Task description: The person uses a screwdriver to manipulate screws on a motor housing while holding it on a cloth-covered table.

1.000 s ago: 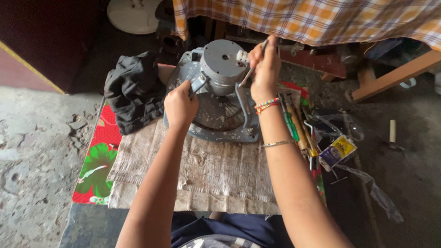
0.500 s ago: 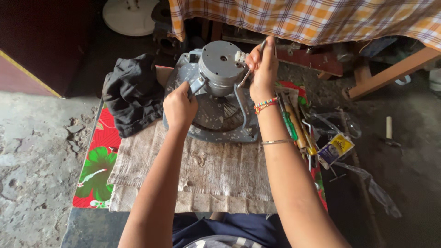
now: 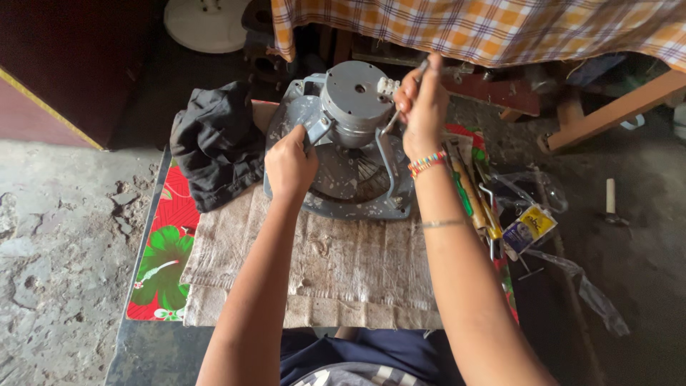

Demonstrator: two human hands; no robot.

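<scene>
A thin metal tool (image 3: 400, 107) is pinched in the closed grip of the right hand (image 3: 423, 107), its tip set at the white terminal block (image 3: 386, 86) on the grey motor housing (image 3: 355, 102). A grey bracket arm (image 3: 314, 131) of the fan frame (image 3: 341, 204) is clasped by the closed left hand (image 3: 289, 163). The frame lies at the far end of the cloth-covered surface (image 3: 321, 264). A black cloth (image 3: 218, 143) is left of the frame; hand tools (image 3: 475, 196) lie to its right. Compared with the earlier frame, both grips are unchanged.
</scene>
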